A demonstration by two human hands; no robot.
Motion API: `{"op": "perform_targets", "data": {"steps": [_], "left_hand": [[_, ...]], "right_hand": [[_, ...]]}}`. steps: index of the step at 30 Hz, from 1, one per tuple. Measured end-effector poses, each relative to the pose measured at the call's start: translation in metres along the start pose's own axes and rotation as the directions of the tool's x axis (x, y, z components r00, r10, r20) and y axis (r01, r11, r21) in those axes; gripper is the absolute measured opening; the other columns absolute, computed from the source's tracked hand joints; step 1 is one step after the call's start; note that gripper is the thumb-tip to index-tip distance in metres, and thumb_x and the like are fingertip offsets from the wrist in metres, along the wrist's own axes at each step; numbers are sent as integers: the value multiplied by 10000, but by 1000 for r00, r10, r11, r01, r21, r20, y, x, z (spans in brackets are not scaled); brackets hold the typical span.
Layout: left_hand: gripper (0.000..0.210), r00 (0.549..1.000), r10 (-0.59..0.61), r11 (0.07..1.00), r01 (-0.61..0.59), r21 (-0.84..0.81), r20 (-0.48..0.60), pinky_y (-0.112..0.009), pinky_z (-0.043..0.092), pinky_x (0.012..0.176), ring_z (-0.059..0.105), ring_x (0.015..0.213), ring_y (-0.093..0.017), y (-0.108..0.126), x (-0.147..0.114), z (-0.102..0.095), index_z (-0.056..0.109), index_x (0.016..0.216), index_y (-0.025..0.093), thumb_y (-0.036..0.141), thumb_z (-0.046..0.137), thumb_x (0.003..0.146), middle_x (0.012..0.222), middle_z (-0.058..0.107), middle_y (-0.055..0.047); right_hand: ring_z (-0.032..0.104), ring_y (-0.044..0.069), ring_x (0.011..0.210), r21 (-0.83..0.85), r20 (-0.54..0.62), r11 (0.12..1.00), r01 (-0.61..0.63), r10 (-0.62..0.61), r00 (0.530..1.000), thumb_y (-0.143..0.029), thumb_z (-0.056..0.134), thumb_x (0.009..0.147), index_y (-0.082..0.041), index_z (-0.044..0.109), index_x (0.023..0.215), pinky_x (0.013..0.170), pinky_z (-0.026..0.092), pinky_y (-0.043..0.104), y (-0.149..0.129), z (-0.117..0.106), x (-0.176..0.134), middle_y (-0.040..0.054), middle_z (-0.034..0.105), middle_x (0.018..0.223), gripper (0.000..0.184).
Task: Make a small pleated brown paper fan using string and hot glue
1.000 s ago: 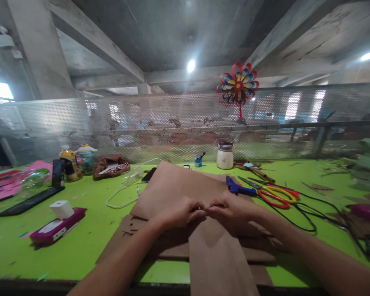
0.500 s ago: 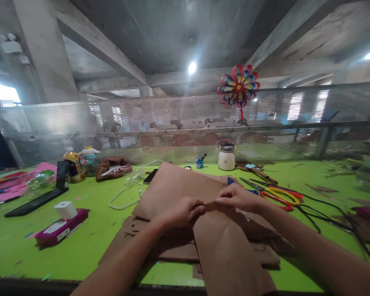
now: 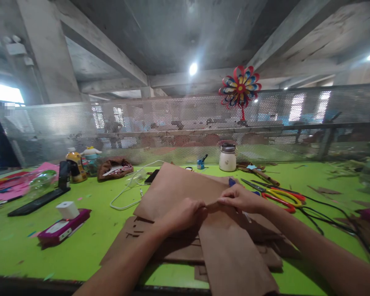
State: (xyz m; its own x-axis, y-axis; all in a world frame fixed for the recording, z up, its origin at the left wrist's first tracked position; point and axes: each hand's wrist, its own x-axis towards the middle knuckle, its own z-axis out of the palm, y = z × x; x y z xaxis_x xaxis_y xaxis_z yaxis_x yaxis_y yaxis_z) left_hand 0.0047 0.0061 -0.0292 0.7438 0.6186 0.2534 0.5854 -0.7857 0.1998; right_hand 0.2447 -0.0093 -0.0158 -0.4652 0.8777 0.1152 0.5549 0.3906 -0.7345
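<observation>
A large sheet of brown paper (image 3: 181, 185) lies across a pile of cut brown paper pieces (image 3: 172, 250), and a long flap of brown paper (image 3: 234, 255) hangs down toward the table's front edge. My left hand (image 3: 188, 213) is closed on the fold between sheet and flap, its fingertips partly hidden. A short way to the right, my right hand (image 3: 239, 198) pinches the same fold between thumb and fingers. Just behind my right hand is a dark blue object (image 3: 232, 181), mostly covered. Scissors with yellow handles (image 3: 285, 196) and scissors with red-orange handles (image 3: 280, 203) lie to the right.
On the left of the green table (image 3: 111, 230) are a purple power strip (image 3: 63, 228) with a white plug, a black stand (image 3: 38, 201) and a yellow bottle (image 3: 76, 165). A white jar (image 3: 227, 159) stands at the back. Black cables (image 3: 323, 213) run along the right.
The flap has swung slightly right at its lower end. My left hand has shifted a little along the fold toward my right hand. The whole view has moved slightly.
</observation>
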Motion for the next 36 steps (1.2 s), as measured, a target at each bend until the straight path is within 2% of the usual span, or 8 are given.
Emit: {"op": "perform_targets", "data": {"steps": [4,11,16,20,24,30,36], "left_hand": [[401,1000,-2,999,3,-46,31,-246,240,510,384,513,-104,2,1,-1,599,821,155,394,293,921,642,558,-39],[416,993,-30,984,50,-169,115,-237,298,553,468,605,-123,8,3,-13,594,852,149,409,278,920,707,585,-33],[370,999,-37,985,39,-171,15,-237,308,582,514,677,-140,4,5,-8,616,911,152,391,334,907,808,636,-43],[387,996,-66,989,57,-135,-61,-234,273,536,468,578,-117,-4,7,0,610,815,136,401,343,906,689,599,-35],[423,998,-26,987,17,-158,-53,-235,265,532,421,543,-106,-5,9,-1,597,775,139,406,303,921,639,557,-24],[427,1000,-19,964,16,-266,-9,-227,299,551,404,578,-111,-4,11,-7,547,703,150,419,293,915,628,502,-2],[402,1000,-29,934,28,-355,3,-245,362,643,476,670,-133,-9,13,0,590,846,148,412,295,916,751,577,-31]], "right_hand": [[454,79,446,22,-34,999,25,-25,999,-451,523,801,-111,641,753,428,347,188,-1,-2,0,-27,491,521,363],[467,83,432,95,-164,995,16,0,986,-440,621,722,-119,661,698,423,346,198,-2,-3,1,-17,543,504,324],[448,82,372,204,-208,978,38,5,978,-464,632,712,-135,623,667,392,338,204,2,1,4,-38,515,443,332],[423,70,359,235,-258,972,13,49,965,-472,659,683,-132,618,645,375,314,200,4,3,6,-40,509,443,345],[399,64,373,290,-222,957,-9,76,972,-490,668,670,-130,607,638,386,307,203,6,0,5,-48,482,444,366],[406,62,460,326,-105,945,38,-4,994,-468,634,726,-121,616,705,444,313,201,10,-11,0,-44,474,523,348],[393,66,449,307,-149,950,53,-7,989,-459,632,731,-121,616,701,440,300,208,14,-14,1,-47,460,507,340]]}}
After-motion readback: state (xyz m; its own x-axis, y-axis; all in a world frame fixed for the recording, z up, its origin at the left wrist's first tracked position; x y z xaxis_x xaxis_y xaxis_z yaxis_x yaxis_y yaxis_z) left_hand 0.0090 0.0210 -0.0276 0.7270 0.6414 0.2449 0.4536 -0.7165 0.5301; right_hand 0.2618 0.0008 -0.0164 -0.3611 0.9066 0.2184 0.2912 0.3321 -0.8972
